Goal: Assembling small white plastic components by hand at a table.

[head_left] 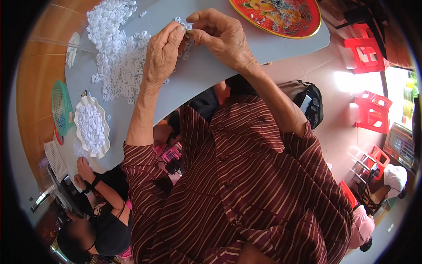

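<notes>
My left hand (161, 57) and my right hand (223, 40) meet above the grey table (193, 77), fingertips almost touching. Each is closed in a pinch. What they grip is too small and hidden to name, though a bit of white shows at the fingertips. Several small white plastic pieces with holes (186, 55) lie on the table under and beside my hands. A large heap of the same pieces (112, 42) spreads just left of my left hand. Beyond my right hand, a round red tray (239, 11) with a yellow rim holds many small metal parts (288, 17).
At left stand a scalloped white dish (105, 147) piled with white pieces, a green basket (59, 108) and a white perforated basket (55, 159). Another person's hands (85, 169) rest near that dish. Red stools (373, 112) stand on the floor at right, near a black bag (313, 105).
</notes>
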{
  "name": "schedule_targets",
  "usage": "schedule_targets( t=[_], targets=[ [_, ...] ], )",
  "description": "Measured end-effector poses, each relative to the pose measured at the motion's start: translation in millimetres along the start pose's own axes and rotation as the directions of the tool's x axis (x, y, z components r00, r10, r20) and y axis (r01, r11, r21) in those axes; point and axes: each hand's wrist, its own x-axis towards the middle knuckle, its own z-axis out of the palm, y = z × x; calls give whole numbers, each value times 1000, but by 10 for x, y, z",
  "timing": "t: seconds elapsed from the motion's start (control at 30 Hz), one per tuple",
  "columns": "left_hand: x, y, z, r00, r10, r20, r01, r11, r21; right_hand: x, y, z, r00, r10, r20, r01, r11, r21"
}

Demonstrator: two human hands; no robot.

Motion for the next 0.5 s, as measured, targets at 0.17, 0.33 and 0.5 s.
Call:
schedule_targets(
  t=[0.17,0.33,0.5],
  targets=[
    [11,-79,-24,999,18,41,-17,1000,-22,0,0,0,1000,20,-1,-20,1000,20],
    [18,-57,2,1000,-2,5,2,997,-71,-2,15,-8,999,43,15,-43,999,-27],
    [3,-85,-37,999,-47,-4,47,996,-71,-21,43,60,1000,-25,-8,25,998,-60]
  ],
)
